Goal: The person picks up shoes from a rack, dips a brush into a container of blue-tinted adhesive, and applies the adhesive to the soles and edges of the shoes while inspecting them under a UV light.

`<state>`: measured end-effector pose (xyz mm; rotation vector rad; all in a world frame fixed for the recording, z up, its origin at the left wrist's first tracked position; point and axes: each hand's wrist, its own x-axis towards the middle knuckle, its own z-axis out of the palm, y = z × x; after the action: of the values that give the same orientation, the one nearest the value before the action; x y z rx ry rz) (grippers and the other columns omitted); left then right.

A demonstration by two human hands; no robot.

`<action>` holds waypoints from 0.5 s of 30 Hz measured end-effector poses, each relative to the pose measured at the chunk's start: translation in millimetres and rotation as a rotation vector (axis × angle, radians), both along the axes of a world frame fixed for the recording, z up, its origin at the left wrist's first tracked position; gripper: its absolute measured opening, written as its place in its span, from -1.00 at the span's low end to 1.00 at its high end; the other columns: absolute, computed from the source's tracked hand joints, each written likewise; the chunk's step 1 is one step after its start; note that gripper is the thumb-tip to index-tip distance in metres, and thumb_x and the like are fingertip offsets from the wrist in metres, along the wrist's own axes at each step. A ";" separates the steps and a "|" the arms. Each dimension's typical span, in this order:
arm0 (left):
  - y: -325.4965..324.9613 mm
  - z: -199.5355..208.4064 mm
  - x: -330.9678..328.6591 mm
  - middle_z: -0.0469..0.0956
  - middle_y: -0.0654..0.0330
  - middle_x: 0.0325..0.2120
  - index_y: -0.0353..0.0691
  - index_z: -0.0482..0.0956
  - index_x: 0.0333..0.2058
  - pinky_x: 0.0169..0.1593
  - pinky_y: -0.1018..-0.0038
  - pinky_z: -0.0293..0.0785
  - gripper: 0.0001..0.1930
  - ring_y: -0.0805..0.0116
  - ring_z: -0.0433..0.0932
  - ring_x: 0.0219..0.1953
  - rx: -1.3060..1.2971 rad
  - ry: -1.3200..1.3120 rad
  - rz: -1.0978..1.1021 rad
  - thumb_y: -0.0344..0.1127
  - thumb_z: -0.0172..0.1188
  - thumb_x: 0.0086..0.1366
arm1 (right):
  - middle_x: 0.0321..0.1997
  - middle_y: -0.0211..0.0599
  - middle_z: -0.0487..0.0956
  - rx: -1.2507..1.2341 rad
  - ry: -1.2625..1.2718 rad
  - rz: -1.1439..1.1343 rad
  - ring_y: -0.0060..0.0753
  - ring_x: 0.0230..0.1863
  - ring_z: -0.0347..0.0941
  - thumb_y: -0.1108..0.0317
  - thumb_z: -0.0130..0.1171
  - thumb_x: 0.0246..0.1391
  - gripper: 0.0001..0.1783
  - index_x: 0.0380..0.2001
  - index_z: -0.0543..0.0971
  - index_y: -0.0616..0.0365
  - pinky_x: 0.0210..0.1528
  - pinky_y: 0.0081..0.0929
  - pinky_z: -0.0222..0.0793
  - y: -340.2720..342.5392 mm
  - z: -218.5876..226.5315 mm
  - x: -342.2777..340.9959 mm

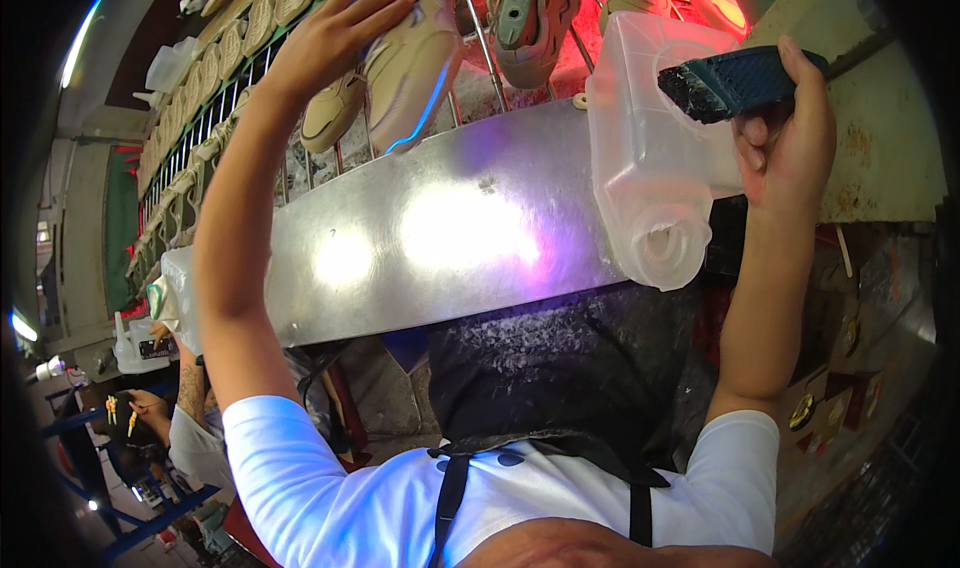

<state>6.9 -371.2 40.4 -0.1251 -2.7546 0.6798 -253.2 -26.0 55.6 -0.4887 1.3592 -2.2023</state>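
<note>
My left hand [345, 38] reaches to the top of the view and grips a beige shoe [420, 68], its fingers over the upper. A bright blue light line runs along the shoe's side. My right hand [795, 123] is closed round the dark blue handle of a brush [745, 80], whose black bristles point left. The brush is over a translucent plastic jug [640, 118] with a cut-open side; whether the bristles touch it I cannot tell. Another beige shoe [330, 113] is just left of the gripped one, and one more [530, 28] is to its right.
A shiny metal ledge [420, 238] lies between me and the rack of metal rods [480, 38]. Several shoe soles [260, 18] line the far left. Red light glows on shoes [715, 3] at the back right. Another person's hand [150, 413] shows at lower left.
</note>
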 end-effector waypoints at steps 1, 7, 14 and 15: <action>-12.2 0.0 -9.2 0.47 0.14 0.25 -0.11 0.50 0.23 0.30 0.23 0.44 -0.42 0.07 0.40 0.34 -0.073 -0.072 -0.036 -0.42 0.24 0.17 | -0.61 -0.47 0.50 0.014 0.002 0.006 -0.69 -0.82 0.18 0.17 0.22 0.25 -0.71 -0.49 0.48 0.04 -0.84 -0.68 -0.04 0.0 -0.7 -0.4; -64.8 -24.3 -66.6 0.48 0.26 0.16 0.09 0.52 0.10 0.03 0.12 0.60 -0.52 0.12 0.42 0.28 -0.370 -0.206 -0.200 -0.17 0.18 0.15 | -0.68 -0.44 0.47 0.088 0.008 -0.004 -0.65 -0.83 0.19 0.11 0.21 0.26 -0.66 -0.52 0.49 0.08 -0.84 -0.64 -0.02 -0.8 0.5 -1.9; -69.6 -55.1 -105.9 0.37 0.28 0.30 0.14 0.48 0.18 0.30 -0.14 0.35 -0.39 0.13 0.25 0.40 -0.320 -0.274 -0.222 -0.11 0.28 0.09 | -0.68 -0.40 0.50 0.017 0.006 0.065 -0.67 -0.85 0.17 0.12 0.16 0.31 -0.63 -0.49 0.56 0.17 -0.86 -0.67 -0.05 4.2 -5.2 -4.9; -65.4 -53.6 -108.4 0.34 0.29 0.32 0.15 0.48 0.19 0.35 -0.18 0.28 -0.37 0.12 0.22 0.42 -0.301 -0.306 -0.188 -0.11 0.30 0.07 | -0.68 -0.39 0.51 0.016 0.007 0.072 -0.67 -0.85 0.17 0.13 0.15 0.31 -0.63 -0.48 0.57 0.18 -0.86 -0.67 -0.05 4.5 -5.2 -5.5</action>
<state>-101.5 -436.7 -13.2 -0.5906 -2.8489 1.0965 -258.8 -21.5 50.4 -0.5321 1.3410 -2.1321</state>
